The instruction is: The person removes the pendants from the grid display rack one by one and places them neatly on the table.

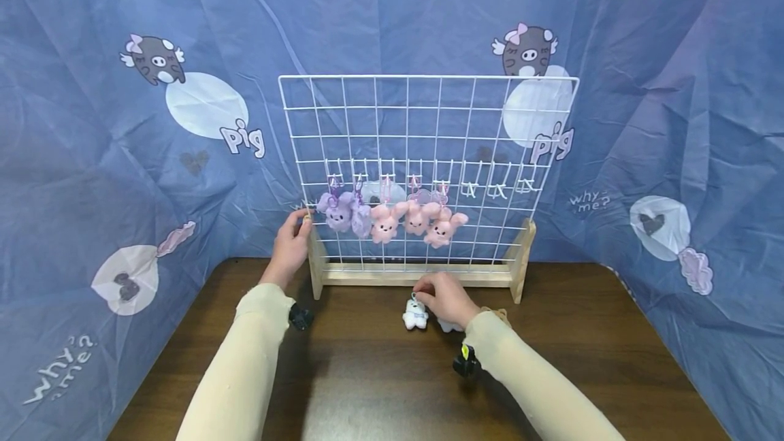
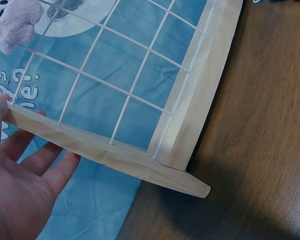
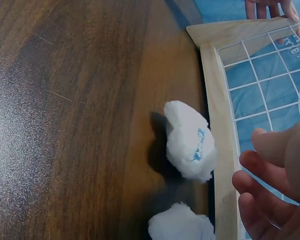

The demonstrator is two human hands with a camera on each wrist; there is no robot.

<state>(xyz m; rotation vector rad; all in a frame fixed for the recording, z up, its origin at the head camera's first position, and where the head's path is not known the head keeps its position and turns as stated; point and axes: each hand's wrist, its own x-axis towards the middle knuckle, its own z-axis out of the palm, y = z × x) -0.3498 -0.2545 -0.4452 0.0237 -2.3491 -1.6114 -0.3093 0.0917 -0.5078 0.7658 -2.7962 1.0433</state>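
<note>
My left hand [image 1: 290,248] holds the wooden side post [image 2: 107,152] of a white wire grid rack [image 1: 422,136], thumb on one side and fingers on the other. In front of the rack's base, my right hand [image 1: 449,298] pinches the small ring on top of a white plush keychain [image 1: 415,315], which stands upright close over the table. This plush wears a blue bow [image 3: 198,144]. A second white plush [image 3: 182,224] lies beside it, partly covered by my right hand in the head view.
Two purple plush keychains [image 1: 336,213] and several pink ones, such as the rightmost pink plush [image 1: 442,230], hang from the rack's hooks. More hooks [image 1: 498,190] project on the right. A tan loop [image 1: 501,316] shows by my right wrist. Blue cloth [image 1: 392,12] surrounds the brown table [image 1: 367,386].
</note>
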